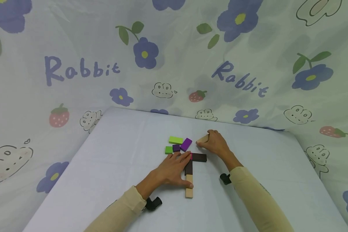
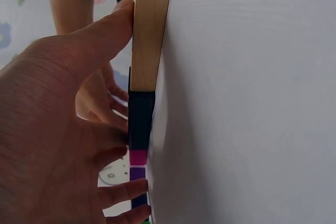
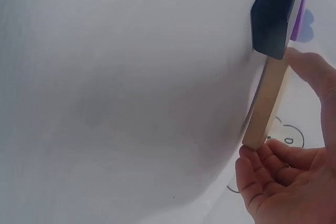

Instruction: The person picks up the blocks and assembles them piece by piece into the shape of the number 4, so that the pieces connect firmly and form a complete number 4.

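My right hand [image 1: 216, 143] pinches a light wooden block [image 1: 203, 139] by its two ends, thumb at one and fingertips at the other. The left hand [image 1: 169, 169] lies spread along a row of blocks, its fingers fairly straight. Its thumb touches the side of a pale wooden block [image 2: 149, 30], nearest the body. Beyond that come a dark block [image 1: 188, 168] and a small pink block [image 2: 138, 157], mostly covered by the fingers in the head view. Another dark block [image 1: 199, 157] extends rightward from the row's far end, closest to the right hand.
Past the left fingertips lie a purple block [image 1: 186, 144], a dark purple cube [image 1: 176, 148], a green cube [image 1: 169, 149] and a yellow-green block [image 1: 175, 140]. A white cloth covers the table [image 1: 119, 154]. Behind it hangs a printed curtain [image 1: 90, 38].
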A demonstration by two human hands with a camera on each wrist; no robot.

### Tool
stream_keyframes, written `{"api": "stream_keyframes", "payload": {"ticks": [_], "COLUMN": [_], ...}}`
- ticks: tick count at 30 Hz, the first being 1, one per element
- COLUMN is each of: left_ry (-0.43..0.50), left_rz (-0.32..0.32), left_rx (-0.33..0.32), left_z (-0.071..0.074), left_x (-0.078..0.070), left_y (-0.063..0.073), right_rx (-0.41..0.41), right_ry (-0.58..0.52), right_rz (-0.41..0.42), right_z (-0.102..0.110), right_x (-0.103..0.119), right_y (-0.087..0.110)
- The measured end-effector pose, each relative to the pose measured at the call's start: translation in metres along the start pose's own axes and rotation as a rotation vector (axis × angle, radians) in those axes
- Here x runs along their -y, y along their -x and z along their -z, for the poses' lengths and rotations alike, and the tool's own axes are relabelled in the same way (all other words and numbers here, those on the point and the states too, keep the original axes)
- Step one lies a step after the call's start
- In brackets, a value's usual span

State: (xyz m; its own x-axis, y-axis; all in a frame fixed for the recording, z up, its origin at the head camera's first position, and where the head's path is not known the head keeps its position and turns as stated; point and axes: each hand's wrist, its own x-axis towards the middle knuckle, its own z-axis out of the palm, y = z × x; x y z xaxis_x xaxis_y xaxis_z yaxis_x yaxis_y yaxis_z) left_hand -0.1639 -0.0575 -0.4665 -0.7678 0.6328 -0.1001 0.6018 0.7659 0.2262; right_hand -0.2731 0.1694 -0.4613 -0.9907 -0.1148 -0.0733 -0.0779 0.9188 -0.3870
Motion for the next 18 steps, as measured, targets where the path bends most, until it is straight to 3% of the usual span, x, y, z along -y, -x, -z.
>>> {"api": "stream_keyframes", "payload": {"ticks": [10, 18], "left_ry": [0.015, 0.047], "left_rz": [-0.023, -0.013], "left_rx": [-0.025, 0.001], "left_z": [-0.0024, -0.0038], "left_x": [0.0020, 0.0045], "left_y": [0.0008, 0.0005], "right_rx": [0.005, 0.032], "right_ry": [-0.007, -0.009], "right_rz": [0.025, 0.053], "right_z": [0.0033, 0.0033], "right_x": [0.0014, 0.0015], "right_y": [0.0006, -0.0010]}}
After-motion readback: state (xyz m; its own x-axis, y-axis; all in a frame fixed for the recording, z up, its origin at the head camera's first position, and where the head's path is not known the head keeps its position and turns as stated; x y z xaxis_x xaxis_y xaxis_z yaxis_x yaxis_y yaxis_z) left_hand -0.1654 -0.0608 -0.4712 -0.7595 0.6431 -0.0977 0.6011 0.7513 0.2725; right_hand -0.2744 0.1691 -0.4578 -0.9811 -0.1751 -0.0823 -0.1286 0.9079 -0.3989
